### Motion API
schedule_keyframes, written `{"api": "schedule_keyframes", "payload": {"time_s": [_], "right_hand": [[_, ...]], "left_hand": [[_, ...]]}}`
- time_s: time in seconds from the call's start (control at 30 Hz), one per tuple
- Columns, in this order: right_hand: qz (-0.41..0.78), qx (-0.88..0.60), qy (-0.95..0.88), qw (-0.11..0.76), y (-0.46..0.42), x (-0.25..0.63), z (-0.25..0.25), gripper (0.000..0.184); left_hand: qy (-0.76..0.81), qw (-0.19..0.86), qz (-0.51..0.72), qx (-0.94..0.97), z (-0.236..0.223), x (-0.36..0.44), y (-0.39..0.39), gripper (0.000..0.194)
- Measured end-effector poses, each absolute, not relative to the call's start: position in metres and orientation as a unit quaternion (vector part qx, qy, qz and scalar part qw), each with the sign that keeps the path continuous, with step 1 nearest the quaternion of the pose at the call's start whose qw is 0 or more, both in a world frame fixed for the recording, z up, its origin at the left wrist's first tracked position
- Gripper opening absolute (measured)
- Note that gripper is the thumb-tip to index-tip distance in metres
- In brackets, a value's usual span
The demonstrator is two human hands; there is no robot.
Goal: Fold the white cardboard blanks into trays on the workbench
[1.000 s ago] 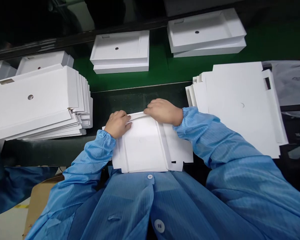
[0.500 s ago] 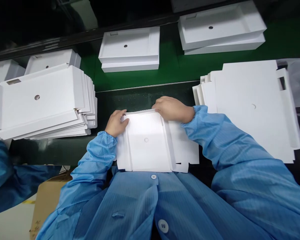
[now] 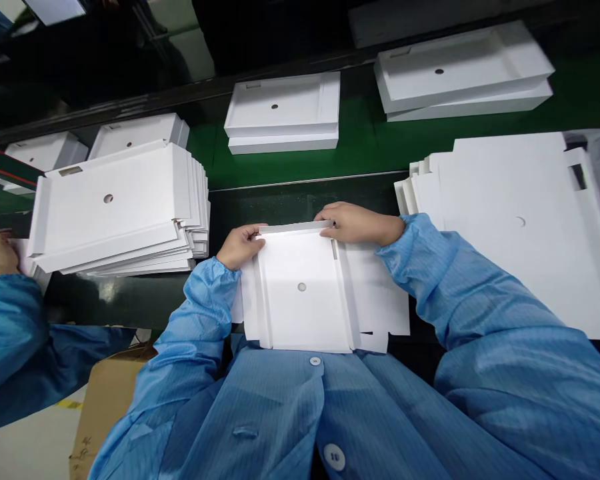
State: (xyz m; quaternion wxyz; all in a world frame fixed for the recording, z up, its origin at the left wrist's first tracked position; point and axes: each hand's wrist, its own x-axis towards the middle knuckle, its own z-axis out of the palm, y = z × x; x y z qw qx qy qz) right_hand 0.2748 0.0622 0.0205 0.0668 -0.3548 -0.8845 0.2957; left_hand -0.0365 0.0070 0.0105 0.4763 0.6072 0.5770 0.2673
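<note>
White creased cardboard blank (image 3: pixel 300 313) lies at the lower centre of the frame in the head view, the only view, its bottom edge against the blue buttoned coat (image 3: pixel 275 407) and its upper end out over the dark, smooth tabletop (image 3: pixel 275 197). Its main panel, pierced by a small round hole (image 3: pixel 301 287), seems to run lengthwise from the coat up toward the fingers, with creased side flaps spreading left and right; whether the wide piece at the right belongs to it or to a sheet beneath, I cannot tell.

What matters most is the narrow white end flap (image 3: pixel 296 227), which stands up along the far edge, crosswise to that long axis, and spans the gap between both hands. The left hand (image 3: pixel 241 247) has its fingers and thumb closed on the upper-left corner; the right hand (image 3: pixel 356 223) pinches the upper-right corner, thumb on the near side. Neither is nearer, since both touch the blank, which extends from them toward the bottom of the frame.

Left of centre sits a stack of creased white trays (image 3: pixel 140 213); at the right, nearer the right hand, a pile of flat white sheets (image 3: pixel 500 180).
</note>
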Motion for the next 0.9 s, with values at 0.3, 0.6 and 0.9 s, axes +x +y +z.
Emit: {"api": "schedule_keyframes", "payload": {"time_s": [0.3, 0.6, 0.9], "right_hand": [[0.172, -0.309, -0.935, 0.010, 0.050, 0.266, 0.023, 0.030], [0.173, -0.282, -0.943, -0.031, 0.035, 0.264, 0.042, 0.020], [0.305, -0.357, -0.883, -0.005, 0.065, 0.286, 0.011, 0.044]], "left_hand": [[0.600, 0.186, 0.096, 0.772, 0.009, -0.030, -0.001, 0.026], [0.548, 0.090, 0.019, 0.831, 0.024, -0.019, -0.035, 0.025], [0.593, 0.208, 0.095, 0.772, 0.011, -0.027, 0.008, 0.020]]}}
